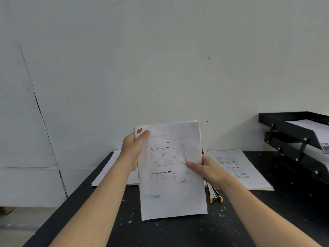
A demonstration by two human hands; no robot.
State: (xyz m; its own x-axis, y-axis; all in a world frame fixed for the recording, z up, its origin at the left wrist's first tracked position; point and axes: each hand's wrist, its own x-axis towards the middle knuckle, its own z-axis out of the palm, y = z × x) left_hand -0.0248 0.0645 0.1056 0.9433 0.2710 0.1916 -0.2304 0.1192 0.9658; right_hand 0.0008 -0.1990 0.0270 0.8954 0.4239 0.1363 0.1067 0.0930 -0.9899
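Sheaf of white printed paper [171, 175], likely light and floppy, sits pinched at opposite edges by left hand [132, 148] and right hand [208, 169].

open front, crowded back and right
the black table [160, 234] lies bare along its near edge, with passage under the held sheaf [170, 175]. behind, a left paper pile [108, 173] and right paper pile [249, 168] take the surface; an orange-tipped tool [215, 196] lies just beside the right one. stacked black trays [292, 138] block the right; the wall [160, 68] closes the back.
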